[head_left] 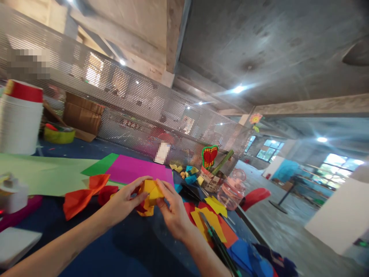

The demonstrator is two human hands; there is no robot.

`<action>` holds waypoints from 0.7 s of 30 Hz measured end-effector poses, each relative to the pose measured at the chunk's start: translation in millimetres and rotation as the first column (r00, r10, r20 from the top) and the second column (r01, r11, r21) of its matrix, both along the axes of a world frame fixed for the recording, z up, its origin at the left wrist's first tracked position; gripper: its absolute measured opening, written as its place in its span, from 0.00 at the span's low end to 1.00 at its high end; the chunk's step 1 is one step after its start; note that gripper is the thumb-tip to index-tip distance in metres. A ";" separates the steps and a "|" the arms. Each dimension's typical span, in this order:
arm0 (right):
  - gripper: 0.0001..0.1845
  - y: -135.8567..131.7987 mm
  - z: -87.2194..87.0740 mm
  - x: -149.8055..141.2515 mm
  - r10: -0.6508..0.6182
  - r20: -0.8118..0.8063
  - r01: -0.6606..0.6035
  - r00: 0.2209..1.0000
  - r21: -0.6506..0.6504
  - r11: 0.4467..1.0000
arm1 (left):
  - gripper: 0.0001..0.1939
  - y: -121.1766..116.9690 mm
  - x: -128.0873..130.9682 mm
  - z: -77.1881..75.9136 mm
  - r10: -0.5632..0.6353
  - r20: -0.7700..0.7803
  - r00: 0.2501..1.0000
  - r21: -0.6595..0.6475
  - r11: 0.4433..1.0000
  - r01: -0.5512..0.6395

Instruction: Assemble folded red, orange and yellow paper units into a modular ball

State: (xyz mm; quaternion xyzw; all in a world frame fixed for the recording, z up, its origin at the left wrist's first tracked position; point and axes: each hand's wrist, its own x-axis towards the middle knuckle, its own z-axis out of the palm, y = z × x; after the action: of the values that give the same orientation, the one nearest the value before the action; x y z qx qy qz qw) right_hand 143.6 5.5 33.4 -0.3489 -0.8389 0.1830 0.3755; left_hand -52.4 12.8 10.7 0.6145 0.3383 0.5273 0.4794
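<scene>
A folded piece of yellow paper (153,189) is held up between my two hands over the dark blue table (129,246). My left hand (127,200) pinches its left side with thumb and fingers. On its right edge, my right hand (174,211) grips with thumb and fingertips. Below and behind it shows more yellow-orange and dark red paper, partly covered by the hands. An orange paper bow shape (83,194) lies left of my left hand. Yellow and orange sheets (211,223) lie right of my right hand, with green-and-black scissors (216,238) on top.
Purple (138,169) and pale green sheets (49,175) lie behind my hands. A stack of white cups (21,123) stands far left. At the right are a basket (210,180), a clear pink jar (232,190) and blue paper (249,257). A perforated metal screen (129,100) borders the table.
</scene>
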 end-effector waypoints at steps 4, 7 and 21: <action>0.27 -0.3 2.9 0.2 0.006 0.008 -0.006 1.000 -0.002 1.000 | 0.29 -0.4 1.2 0.0 -0.002 0.004 1.000 0.002 1.000 0.002; 0.28 -1.2 5.7 0.1 0.014 0.005 -0.014 1.000 0.019 1.000 | 0.30 -1.8 2.2 1.0 -0.002 0.004 1.000 0.006 1.000 0.002; 0.29 3.3 4.4 4.0 0.037 0.100 -0.034 0.994 -0.029 0.999 | 0.31 -1.3 4.9 -3.3 0.008 0.037 0.999 -0.013 1.000 -0.007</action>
State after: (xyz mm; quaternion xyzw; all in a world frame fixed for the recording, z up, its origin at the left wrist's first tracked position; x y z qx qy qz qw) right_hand 147.6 8.8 37.8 -0.3476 -0.8604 0.1832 0.3246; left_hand -47.5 11.5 7.4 0.6004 0.3351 0.5382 0.4874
